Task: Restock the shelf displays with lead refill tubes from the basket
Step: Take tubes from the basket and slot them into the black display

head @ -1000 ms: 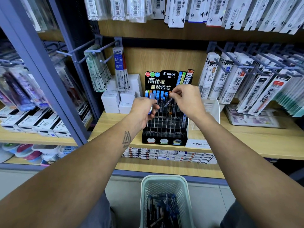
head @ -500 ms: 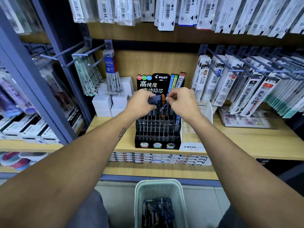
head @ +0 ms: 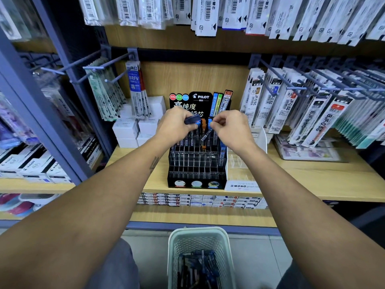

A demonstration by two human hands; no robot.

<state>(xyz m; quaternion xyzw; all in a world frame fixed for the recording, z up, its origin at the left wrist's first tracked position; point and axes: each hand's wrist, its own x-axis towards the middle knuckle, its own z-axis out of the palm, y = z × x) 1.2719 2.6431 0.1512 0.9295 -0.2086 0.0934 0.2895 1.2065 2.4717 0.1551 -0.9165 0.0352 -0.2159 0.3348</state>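
Above the black display rack (head: 196, 163) on the wooden shelf (head: 312, 184), both hands are raised at the upper rows of slots. To the left, the left hand (head: 174, 125) is curled round a small bunch of dark, blue-capped tubes (head: 192, 120), held level just over the back row. To the right of it, a single tube (head: 208, 134) is pinched by the tip in the right hand (head: 228, 127) and hangs tilted, its lower end among the upper slots; whether it is already seated cannot be told. The step in hand is judged to be the feeding of tubes one by one into the rack, with the left hand serving as the supply. The next move probably calls for the tube to be stood upright over a free slot of the matching grade, lowered and let go, and another drawn from the bunch. Below, between the forearms, more tubes are seen in the pale basket (head: 201, 236) on the floor, so much of the restocking is judged to remain.
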